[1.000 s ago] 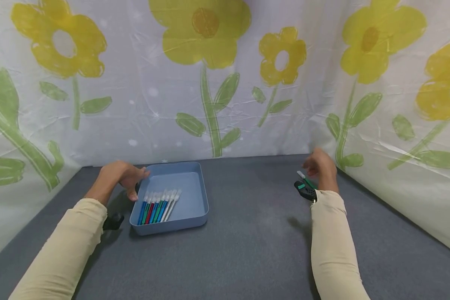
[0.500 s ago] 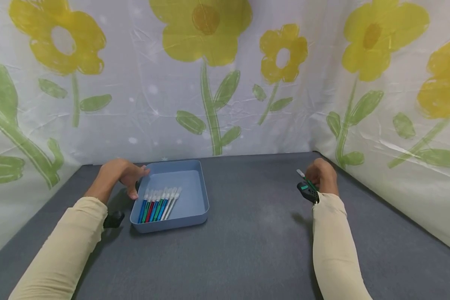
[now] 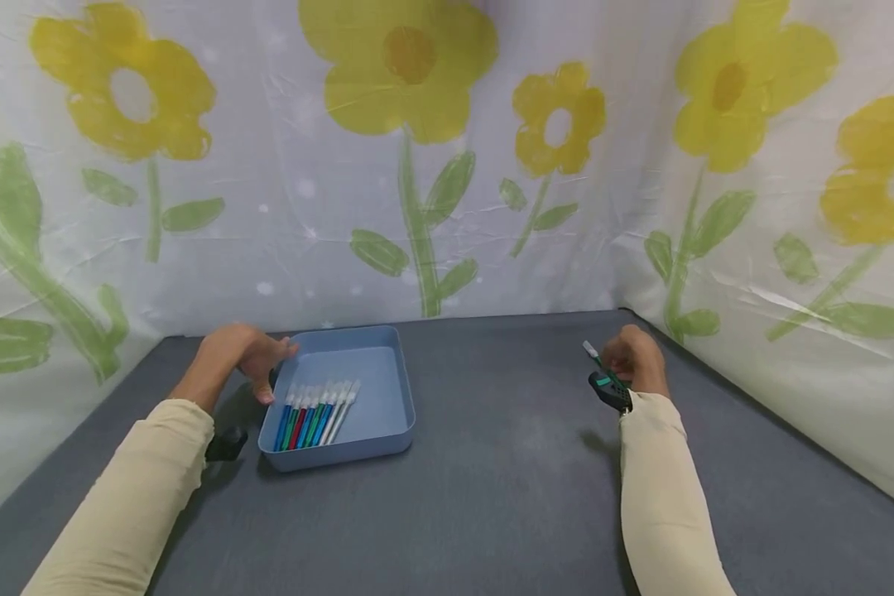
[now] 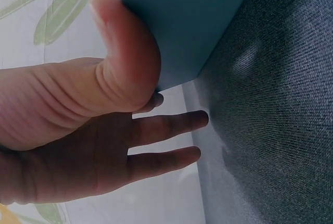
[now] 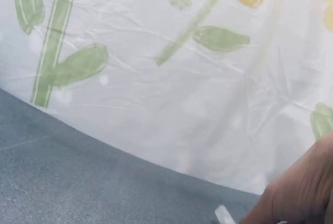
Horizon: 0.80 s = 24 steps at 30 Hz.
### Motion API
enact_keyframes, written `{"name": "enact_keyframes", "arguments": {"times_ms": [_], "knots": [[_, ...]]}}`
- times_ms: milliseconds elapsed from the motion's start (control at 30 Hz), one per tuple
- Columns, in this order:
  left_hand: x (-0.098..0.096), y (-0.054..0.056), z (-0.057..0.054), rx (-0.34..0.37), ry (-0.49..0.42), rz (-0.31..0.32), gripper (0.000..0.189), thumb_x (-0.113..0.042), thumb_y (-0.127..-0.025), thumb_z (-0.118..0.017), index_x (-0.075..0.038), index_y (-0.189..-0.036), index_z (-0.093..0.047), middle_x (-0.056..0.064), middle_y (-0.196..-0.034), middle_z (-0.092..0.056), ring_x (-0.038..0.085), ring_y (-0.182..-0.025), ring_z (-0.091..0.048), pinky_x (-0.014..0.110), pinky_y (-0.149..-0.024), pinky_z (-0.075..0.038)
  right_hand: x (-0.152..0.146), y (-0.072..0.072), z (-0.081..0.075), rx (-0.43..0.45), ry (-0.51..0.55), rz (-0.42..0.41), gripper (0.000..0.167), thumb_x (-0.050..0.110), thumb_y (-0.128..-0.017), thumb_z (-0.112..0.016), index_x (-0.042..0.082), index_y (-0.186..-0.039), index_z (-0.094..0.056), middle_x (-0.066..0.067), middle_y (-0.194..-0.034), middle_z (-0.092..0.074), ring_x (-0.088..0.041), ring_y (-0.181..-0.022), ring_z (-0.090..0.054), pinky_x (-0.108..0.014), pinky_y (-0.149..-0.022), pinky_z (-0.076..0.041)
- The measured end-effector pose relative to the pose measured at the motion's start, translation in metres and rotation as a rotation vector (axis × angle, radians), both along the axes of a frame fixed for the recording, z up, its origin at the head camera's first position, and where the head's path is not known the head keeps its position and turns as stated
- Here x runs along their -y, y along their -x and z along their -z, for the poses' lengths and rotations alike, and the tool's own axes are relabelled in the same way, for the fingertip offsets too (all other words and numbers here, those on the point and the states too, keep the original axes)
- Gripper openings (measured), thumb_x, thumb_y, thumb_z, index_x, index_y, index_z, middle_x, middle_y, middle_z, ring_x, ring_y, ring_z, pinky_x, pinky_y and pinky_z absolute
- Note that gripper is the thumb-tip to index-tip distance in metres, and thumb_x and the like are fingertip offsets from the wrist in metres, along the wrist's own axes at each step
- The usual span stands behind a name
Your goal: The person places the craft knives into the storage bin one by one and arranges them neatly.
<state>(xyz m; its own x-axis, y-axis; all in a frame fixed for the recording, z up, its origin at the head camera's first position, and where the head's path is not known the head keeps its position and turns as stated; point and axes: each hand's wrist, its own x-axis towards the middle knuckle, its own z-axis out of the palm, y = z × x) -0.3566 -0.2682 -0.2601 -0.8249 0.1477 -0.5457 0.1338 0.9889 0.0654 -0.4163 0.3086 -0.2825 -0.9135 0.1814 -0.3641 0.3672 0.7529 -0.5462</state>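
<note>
My left hand [image 3: 257,360] is at the left side of the shallow blue tray [image 3: 383,443]. In the left wrist view its bent thumb [image 4: 132,57] lies against the tray's outer wall [image 4: 192,21], while two straight fingers extend below the tray corner. Inside the tray, several slim pens [image 3: 309,418] in blue, green, red and white lie side by side, whitish caps toward the back. Far to the right, my right hand [image 3: 636,360] holds a green pen [image 3: 599,362] above the table, its whitish end sticking out to the left. Only that end and part of the hand enter the right wrist view.
A dark grey cloth-like surface [image 3: 477,513] covers the table. White curtains [image 3: 298,190] printed with yellow flowers rise behind the table and along both sides. Each wrist carries a black camera device [image 3: 609,389].
My right hand has come slightly back toward me, and the green pen it holds now shows more to the left. The left hand stays at the tray, which has not moved.
</note>
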Motion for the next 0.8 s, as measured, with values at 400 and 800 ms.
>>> {"name": "enact_keyframes", "arguments": {"times_ms": [400, 800], "knots": [[-0.002, 0.003, 0.001, -0.048, 0.058, 0.045, 0.132, -0.041, -0.077, -0.089, 0.004, -0.166, -0.002, 0.035, -0.170, 0.009, 0.060, -0.157, -0.002, 0.071, -0.123, -0.022, 0.018, -0.008, -0.029, -0.272, 0.257, -0.091, 0.017, 0.006, -0.095, -0.063, 0.008, -0.079, -0.064, 0.002, -0.070, -0.064, -0.014, -0.069, -0.060, -0.033, -0.071, -0.056], [-0.003, 0.005, 0.001, -0.022, 0.062, 0.031, 0.133, -0.042, -0.078, -0.088, 0.004, -0.166, 0.000, 0.035, -0.170, 0.010, 0.059, -0.157, -0.001, 0.070, -0.124, -0.021, 0.057, -0.015, -0.061, -0.375, 0.311, -0.124, 0.040, 0.005, -0.097, -0.064, -0.008, -0.135, -0.063, 0.002, -0.084, -0.066, -0.010, -0.072, -0.060, -0.027, -0.075, -0.059]]}}
